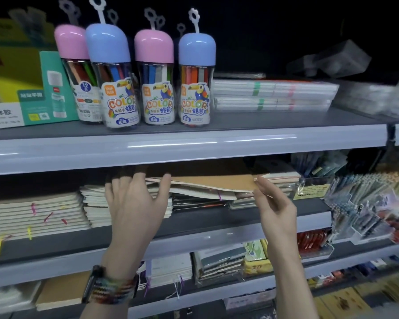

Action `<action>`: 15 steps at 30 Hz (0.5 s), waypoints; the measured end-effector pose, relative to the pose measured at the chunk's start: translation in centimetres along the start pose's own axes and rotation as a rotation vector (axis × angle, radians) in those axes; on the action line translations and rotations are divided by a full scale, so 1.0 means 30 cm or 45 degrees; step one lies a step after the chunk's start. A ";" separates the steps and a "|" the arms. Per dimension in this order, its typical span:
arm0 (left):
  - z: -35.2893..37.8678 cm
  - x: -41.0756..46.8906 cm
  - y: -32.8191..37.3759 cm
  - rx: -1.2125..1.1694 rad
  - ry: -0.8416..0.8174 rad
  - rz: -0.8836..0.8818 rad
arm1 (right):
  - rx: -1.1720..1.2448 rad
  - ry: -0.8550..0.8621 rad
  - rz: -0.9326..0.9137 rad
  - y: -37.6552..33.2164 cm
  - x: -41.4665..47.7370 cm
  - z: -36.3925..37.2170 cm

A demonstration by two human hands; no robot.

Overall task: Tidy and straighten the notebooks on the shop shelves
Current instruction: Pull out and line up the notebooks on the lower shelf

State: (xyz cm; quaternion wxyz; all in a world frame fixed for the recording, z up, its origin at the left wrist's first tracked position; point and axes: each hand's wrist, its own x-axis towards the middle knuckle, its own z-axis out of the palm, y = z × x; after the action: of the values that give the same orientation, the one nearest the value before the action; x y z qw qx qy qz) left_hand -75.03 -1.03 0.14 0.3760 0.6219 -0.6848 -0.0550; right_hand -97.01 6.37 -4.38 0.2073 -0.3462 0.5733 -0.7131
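Observation:
On the middle shelf point(194, 224) lie several stacks of notebooks. A brown kraft-cover notebook point(212, 183) sits tilted on top of a central stack point(198, 199), with its front edge lifted. My left hand point(134, 203) reaches in at its left end, fingers spread and straight over the stack, thumb against the brown cover's left edge. My right hand point(274, 203) pinches the notebook's right front corner between thumb and fingers. A cream stack point(32, 212) with coloured ribbon markers lies at the left.
The upper shelf point(194, 146) carries crayon tubes point(154, 77) with pink and blue caps, glue-stick boxes point(44, 88) and flat white packs point(272, 95). Pens in clear racks point(366, 203) stand at the right. More notebooks point(219, 263) fill the lower shelf.

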 end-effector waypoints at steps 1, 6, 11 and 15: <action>0.000 -0.007 -0.005 -0.040 0.035 0.009 | 0.019 0.026 -0.003 -0.001 -0.004 -0.002; -0.010 -0.040 -0.018 -0.304 0.176 0.023 | 0.051 0.186 -0.009 0.019 -0.030 -0.014; -0.005 -0.074 -0.037 -0.497 0.207 0.047 | 0.090 0.238 0.052 0.028 -0.063 -0.045; -0.004 -0.112 -0.037 -0.444 0.161 0.102 | 0.274 0.218 0.221 0.029 -0.081 -0.050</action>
State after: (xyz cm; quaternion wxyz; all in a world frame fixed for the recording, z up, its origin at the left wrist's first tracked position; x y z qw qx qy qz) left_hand -74.23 1.77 -1.88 0.5224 0.5216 -0.6641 -0.1185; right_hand -96.55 8.83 -6.00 0.2545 -0.2093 0.5369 -0.7767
